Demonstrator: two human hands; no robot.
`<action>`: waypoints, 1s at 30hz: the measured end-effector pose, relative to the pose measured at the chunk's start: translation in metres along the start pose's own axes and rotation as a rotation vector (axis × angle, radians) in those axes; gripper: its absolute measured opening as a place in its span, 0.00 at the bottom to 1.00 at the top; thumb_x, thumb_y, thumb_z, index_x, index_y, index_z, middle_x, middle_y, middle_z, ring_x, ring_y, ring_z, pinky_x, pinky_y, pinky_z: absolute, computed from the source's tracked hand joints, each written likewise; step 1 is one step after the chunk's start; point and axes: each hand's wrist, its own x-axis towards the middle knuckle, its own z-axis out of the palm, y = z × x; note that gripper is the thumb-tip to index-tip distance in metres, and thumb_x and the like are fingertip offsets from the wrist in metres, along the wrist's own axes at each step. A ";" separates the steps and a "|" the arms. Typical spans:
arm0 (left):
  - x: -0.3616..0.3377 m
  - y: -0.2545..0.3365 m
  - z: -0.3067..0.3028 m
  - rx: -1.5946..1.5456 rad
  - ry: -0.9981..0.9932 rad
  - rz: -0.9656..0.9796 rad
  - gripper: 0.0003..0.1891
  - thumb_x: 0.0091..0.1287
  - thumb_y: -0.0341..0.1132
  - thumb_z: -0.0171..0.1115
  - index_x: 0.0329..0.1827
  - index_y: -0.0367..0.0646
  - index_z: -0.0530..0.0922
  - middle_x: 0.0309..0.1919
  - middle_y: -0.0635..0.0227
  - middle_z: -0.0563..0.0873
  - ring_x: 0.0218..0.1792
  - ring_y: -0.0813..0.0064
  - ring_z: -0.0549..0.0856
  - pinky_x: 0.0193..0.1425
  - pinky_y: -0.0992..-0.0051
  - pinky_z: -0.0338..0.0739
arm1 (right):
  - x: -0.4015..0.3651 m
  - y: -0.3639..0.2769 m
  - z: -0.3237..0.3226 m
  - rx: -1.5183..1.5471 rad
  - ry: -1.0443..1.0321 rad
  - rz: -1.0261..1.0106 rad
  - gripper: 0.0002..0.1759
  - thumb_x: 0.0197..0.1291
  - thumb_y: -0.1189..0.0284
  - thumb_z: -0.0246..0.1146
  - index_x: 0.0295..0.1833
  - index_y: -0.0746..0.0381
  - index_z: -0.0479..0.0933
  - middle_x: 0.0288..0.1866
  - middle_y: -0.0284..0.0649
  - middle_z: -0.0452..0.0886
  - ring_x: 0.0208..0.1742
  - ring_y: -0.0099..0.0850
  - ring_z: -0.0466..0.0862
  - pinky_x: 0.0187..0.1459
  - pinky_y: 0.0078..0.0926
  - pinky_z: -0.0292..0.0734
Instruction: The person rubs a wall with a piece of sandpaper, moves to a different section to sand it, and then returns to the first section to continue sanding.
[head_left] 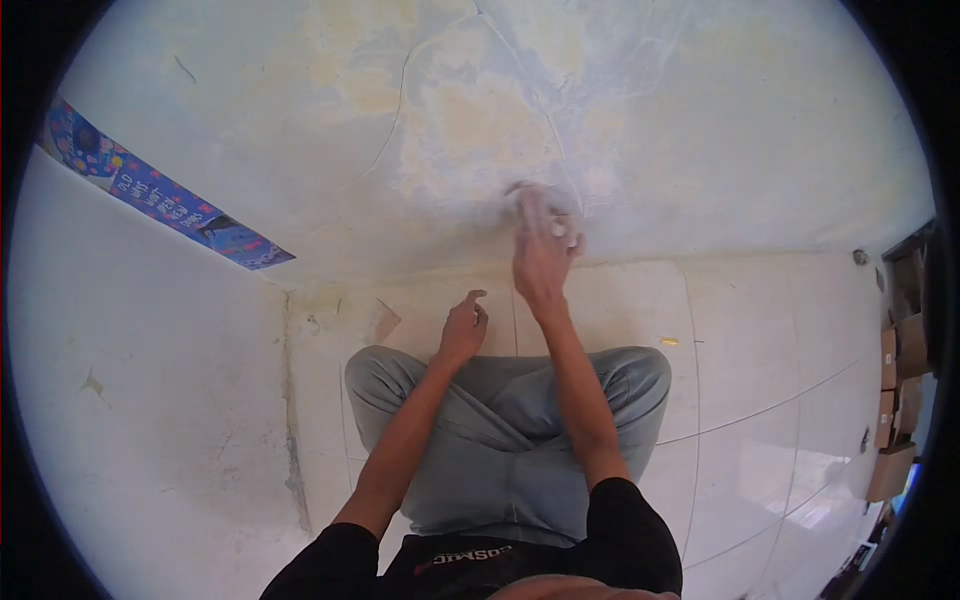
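My right hand [545, 245] reaches forward to the pale wall [480, 140], low down near the floor. It is smeared by motion. Its fingers bend round something greyish and flat [563, 203], pressed against the wall; blur hides what kind of thing it is. Thin cracks and yellowish worn patches mark the wall above this hand. My left hand [465, 328] hovers over or rests by my crossed legs, holding nothing I can see. Its fingers are loosely bent, with the index finger stretched out apart from the others.
A brownish flat scrap [383, 322] lies on the tiled floor [760, 390] left of my left hand. A small yellow object [669, 342] is beyond my right knee. A blue printed strip [165, 190] runs along the left wall corner. Cardboard boxes [890, 470] stand far right.
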 end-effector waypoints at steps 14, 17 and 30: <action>-0.004 0.009 -0.006 -0.092 -0.006 -0.060 0.18 0.65 0.25 0.56 0.59 0.39 0.74 0.33 0.53 0.84 0.33 0.55 0.85 0.41 0.60 0.79 | -0.001 -0.002 -0.009 0.010 0.009 -0.082 0.31 0.70 0.68 0.51 0.78 0.48 0.63 0.82 0.36 0.58 0.65 0.42 0.64 0.67 0.49 0.46; -0.005 0.011 -0.007 -0.102 0.027 -0.028 0.18 0.65 0.25 0.57 0.59 0.40 0.75 0.33 0.52 0.84 0.33 0.54 0.85 0.41 0.60 0.79 | 0.008 0.001 -0.015 -0.036 0.040 0.041 0.31 0.69 0.67 0.53 0.78 0.49 0.63 0.83 0.33 0.57 0.64 0.42 0.64 0.66 0.48 0.46; -0.004 0.008 -0.006 -0.094 0.036 -0.035 0.20 0.64 0.25 0.57 0.61 0.40 0.74 0.34 0.52 0.85 0.36 0.53 0.85 0.42 0.59 0.78 | 0.003 -0.016 -0.005 0.032 -0.059 0.045 0.34 0.69 0.69 0.53 0.81 0.51 0.57 0.83 0.30 0.56 0.70 0.44 0.61 0.69 0.55 0.43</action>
